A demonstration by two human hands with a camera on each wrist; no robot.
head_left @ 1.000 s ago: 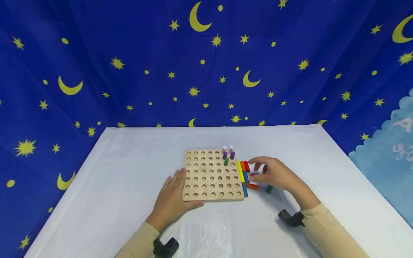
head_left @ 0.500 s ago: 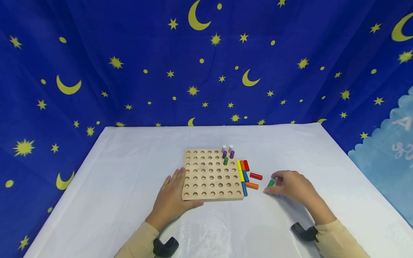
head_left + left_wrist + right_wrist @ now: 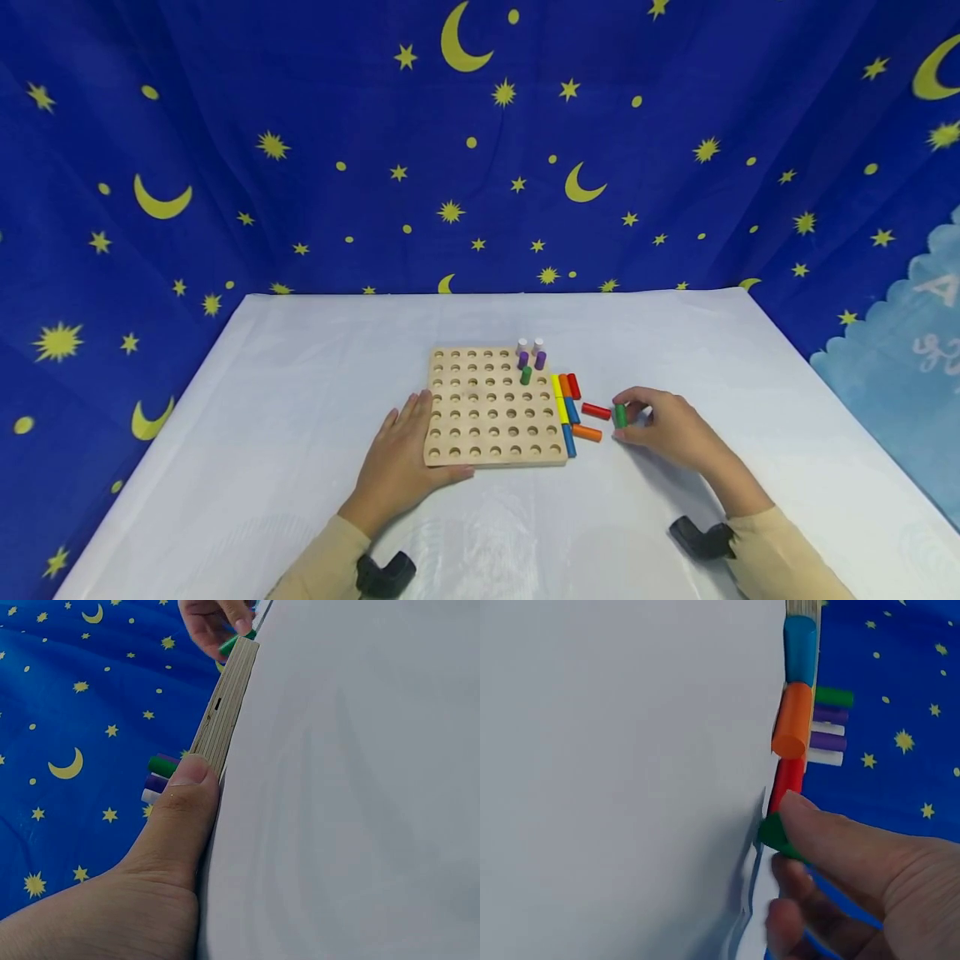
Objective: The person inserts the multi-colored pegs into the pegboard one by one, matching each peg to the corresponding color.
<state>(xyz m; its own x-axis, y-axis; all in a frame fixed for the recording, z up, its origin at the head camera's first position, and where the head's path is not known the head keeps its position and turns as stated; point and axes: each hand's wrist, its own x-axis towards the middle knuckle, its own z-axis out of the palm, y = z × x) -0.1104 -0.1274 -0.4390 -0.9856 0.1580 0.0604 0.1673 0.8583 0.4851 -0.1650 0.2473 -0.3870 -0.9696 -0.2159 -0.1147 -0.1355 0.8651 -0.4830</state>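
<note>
The left hand [image 3: 400, 461] rests along the left edge of a wooden peg board [image 3: 480, 458], its thumb [image 3: 180, 802] against the board's near side. Between thumb and fingers, the right hand [image 3: 667, 429] pinches a green peg [image 3: 620, 416], also seen in the right wrist view as a green peg [image 3: 774, 832]. Two white pegs, two purple pegs [image 3: 541, 361] and a green peg [image 3: 527, 376] stand in holes at the board's back right. A red peg [image 3: 596, 411] lies just left of the right hand, and an orange peg [image 3: 587, 433] lies nearer the board.
Beside the board's right edge lie yellow pegs [image 3: 562, 410], blue pegs [image 3: 569, 442], another orange peg [image 3: 565, 385] and another red peg [image 3: 574, 386]. The white-covered table [image 3: 337, 333] ends at a blue cloth with moons and stars [image 3: 337, 125].
The right hand moved right from beside the board's pegs to the loose green peg, took hold of it, and has shifted it slightly left and more upright. The left hand stayed in place.
</note>
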